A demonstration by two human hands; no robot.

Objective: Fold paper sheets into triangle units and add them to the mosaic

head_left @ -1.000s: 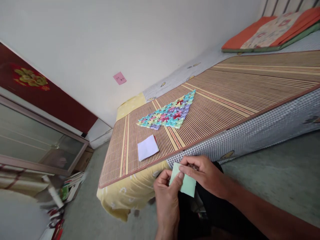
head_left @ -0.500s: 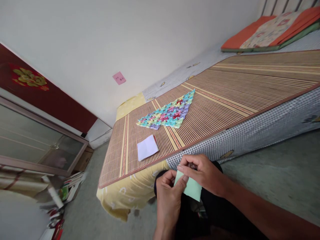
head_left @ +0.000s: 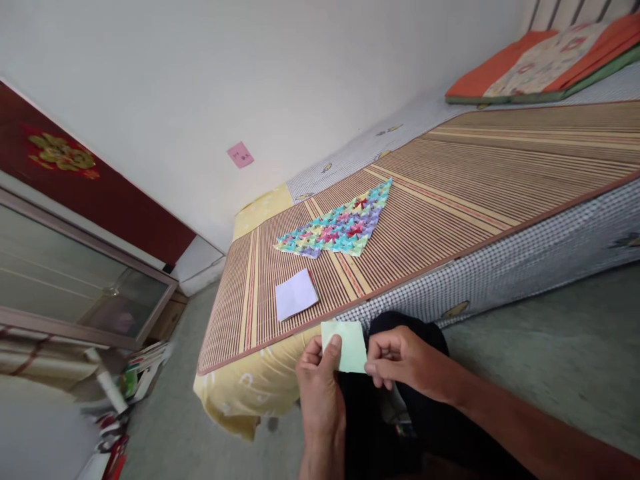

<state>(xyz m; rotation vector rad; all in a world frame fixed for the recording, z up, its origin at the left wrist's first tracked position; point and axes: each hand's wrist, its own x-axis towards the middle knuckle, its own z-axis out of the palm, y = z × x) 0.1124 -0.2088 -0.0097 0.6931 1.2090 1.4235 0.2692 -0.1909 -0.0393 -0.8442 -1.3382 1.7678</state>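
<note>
A small light green sheet of paper (head_left: 350, 348) is held up over my knees, facing me and nearly square. My left hand (head_left: 324, 373) pinches it by the left side, the thumb lying across its front. At the lower right corner, the fingertips of my right hand (head_left: 397, 360) close on the paper's edge. Beyond my hands, a white pad of paper squares (head_left: 296, 295) with a bit of red at its side lies on the bed mat. Farther back is a flat triangular piece (head_left: 337, 227) made of many folded paper units in turquoise, yellow, pink and purple.
A striped bamboo mat (head_left: 440, 193) covers the bed, whose edge is just ahead of my knees. Folded orange bedding (head_left: 520, 63) is at the far right. A pink note (head_left: 241, 155) hangs on the wall. A glass-fronted cabinet (head_left: 80, 267) stands left, with clutter on the floor.
Both hands and the green paper have shifted left, and the sheet has turned upright to face me. My right hand has moved from the paper's upper edge to its lower right corner.
</note>
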